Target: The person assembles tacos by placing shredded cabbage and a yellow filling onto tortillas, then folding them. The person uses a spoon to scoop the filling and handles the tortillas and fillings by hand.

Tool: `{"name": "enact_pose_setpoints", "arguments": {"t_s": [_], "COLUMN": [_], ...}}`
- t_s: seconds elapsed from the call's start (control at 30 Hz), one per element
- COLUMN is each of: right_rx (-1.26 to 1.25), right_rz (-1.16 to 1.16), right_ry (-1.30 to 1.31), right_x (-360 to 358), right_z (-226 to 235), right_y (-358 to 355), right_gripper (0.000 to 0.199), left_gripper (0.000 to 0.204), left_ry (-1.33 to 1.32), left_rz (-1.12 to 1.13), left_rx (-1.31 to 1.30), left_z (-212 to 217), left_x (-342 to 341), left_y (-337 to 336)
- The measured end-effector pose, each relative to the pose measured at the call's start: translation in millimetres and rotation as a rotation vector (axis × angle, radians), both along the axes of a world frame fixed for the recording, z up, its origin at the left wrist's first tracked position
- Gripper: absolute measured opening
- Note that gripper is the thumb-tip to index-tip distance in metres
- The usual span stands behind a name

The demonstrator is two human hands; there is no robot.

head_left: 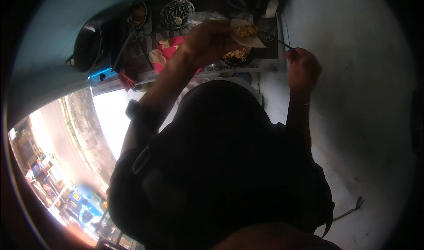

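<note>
My left hand (211, 41) holds a thin pale wrapper (252, 41), a round dough sheet, over the table. Shredded yellowish-brown filling (246, 30) lies on top of it. My right hand (304, 68) is closed round the dark thin handle of a spoon (284, 44), whose far end reaches toward the filling. Below the wrapper sits a dark bowl of similar shredded filling (237, 55), partly covered by it. Beside my left forearm, more pale wrappers (157, 57) rest on a pink-red sheet (171, 48), part of which my arm hides.
A black pan (88, 46) stands at the table's left. Behind are a bowl with brownish pieces (138, 14), a round dish smeared with white paste (176, 14) and a clear plastic bag (207, 17). A red cloth (126, 79) hangs near the front edge. The wall (353, 95) stands close on my right.
</note>
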State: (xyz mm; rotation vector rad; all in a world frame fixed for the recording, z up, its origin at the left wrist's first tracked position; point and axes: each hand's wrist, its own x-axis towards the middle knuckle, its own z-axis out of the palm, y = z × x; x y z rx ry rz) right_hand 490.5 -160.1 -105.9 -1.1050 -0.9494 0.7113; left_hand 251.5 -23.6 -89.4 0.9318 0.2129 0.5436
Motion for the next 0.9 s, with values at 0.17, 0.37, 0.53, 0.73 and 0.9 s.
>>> {"name": "enact_pose_setpoints", "arguments": {"t_s": [0.17,0.37,0.53,0.73,0.9], "right_rx": [0.053,0.261,0.365,0.363,0.35], "right_rz": [0.027,0.211,0.258,0.366,0.416], "right_ry": [-0.021,0.225,0.27,0.349,0.424], "right_x": [5.7,5.8,2.2,0.6,-3.0], "right_z": [-6.7,-12.1,-17.2,-18.0,-18.6], "right_y": [-3.9,-1.8,-0.5,1.1,0.7], "right_gripper": [0.048,0.037,0.029,0.026,0.03], "left_gripper": [0.043,0.042,0.035,0.038,0.041], "left_ry": [0.046,0.048,-0.094,-0.065,-0.182], "left_rz": [-0.003,-0.017,-0.107,-0.111,-0.234], "left_rx": [-0.011,-0.064,-0.456,-0.477,-0.543], "left_z": [12.9,31.5,42.4,49.4,52.3], "left_x": [-2.0,-2.5,-8.0,-9.8,-6.7], "left_y": [-1.5,-3.2,-0.1,1.3,2.4]}}
